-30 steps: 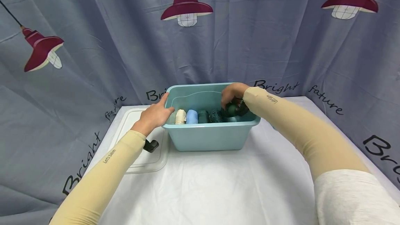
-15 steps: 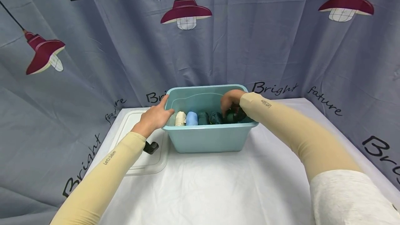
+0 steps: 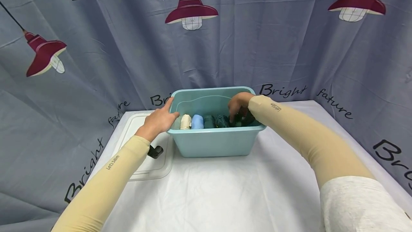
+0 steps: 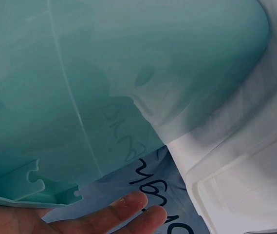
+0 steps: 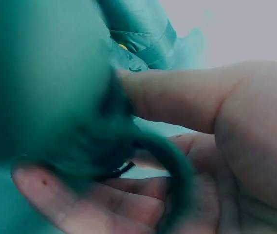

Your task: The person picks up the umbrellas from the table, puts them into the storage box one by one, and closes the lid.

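A pale teal plastic bin point(image 3: 212, 142) stands on the table. Across its left rim lies my left hand point(image 3: 158, 121), thumb over the inside and fingers outside; in the left wrist view two fingers point(image 4: 123, 207) stretch out straight below the rim. My right hand point(image 3: 237, 104) reaches into the bin's right end and holds a dark green rolled bundle point(image 5: 65, 83) with a cord loop point(image 5: 179, 168), blurred in the right wrist view. To its left stand a cream roll point(image 3: 185, 121), a light blue roll point(image 3: 197, 121), a dark green roll point(image 3: 210, 121) and a dark patterned roll point(image 3: 222, 121).
A translucent white lid point(image 3: 151, 167) lies flat at the left, partly under my left forearm. White cloth point(image 3: 225, 196) covers the table. A grey-blue curtain point(image 3: 135, 46) printed with lamps and lettering hangs behind and at both sides.
My right hand has sunk deeper into the bin with the dark green bundle, lowering it at the right end. The left hand has stayed at the rim. The head view has tilted slightly.
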`<state>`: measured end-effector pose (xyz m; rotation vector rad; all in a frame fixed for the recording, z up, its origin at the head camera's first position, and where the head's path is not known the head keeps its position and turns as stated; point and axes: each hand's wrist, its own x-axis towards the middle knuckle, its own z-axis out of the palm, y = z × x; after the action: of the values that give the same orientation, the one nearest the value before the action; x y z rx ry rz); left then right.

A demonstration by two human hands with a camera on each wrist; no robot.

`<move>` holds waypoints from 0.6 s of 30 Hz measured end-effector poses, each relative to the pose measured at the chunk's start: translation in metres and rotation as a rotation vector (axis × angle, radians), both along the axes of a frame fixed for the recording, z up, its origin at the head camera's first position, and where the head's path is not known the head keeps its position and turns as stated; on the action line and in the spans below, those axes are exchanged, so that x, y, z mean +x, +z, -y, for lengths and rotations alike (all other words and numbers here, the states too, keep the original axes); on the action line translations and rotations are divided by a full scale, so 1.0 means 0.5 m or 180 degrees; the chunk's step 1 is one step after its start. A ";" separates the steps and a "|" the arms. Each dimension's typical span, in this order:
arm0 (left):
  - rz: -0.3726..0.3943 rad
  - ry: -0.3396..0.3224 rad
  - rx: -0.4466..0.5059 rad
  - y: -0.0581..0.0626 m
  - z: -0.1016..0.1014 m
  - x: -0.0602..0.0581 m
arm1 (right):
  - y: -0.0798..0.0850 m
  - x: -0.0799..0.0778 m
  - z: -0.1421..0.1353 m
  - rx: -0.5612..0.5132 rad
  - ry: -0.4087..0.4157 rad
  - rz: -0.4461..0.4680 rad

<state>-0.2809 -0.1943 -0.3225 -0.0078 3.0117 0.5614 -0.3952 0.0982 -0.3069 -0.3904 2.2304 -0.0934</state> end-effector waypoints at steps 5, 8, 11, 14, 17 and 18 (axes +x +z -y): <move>0.0004 -0.0002 -0.0006 0.000 -0.001 0.001 | 0.000 0.000 -0.002 0.0023 0.0083 -0.0007; -0.0001 -0.0005 -0.0011 0.000 0.000 0.001 | 0.001 -0.002 -0.003 -0.0009 0.0094 0.0075; -0.0009 0.0004 -0.0011 0.000 0.000 0.001 | 0.002 -0.003 -0.007 -0.0065 0.0082 0.0106; -0.0013 0.0012 -0.0001 -0.001 -0.001 0.001 | 0.008 -0.003 -0.012 -0.0160 0.0022 0.0118; 0.0000 0.0011 -0.0004 -0.001 -0.001 0.001 | 0.018 0.003 -0.018 -0.0287 -0.0016 0.0146; 0.0004 0.0009 -0.0006 0.000 -0.001 0.001 | 0.022 0.005 -0.020 -0.0343 -0.0034 0.0143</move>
<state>-0.2803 -0.1939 -0.3227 -0.0127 3.0116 0.5585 -0.3924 0.1084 -0.2959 -0.4307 2.1891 -0.2266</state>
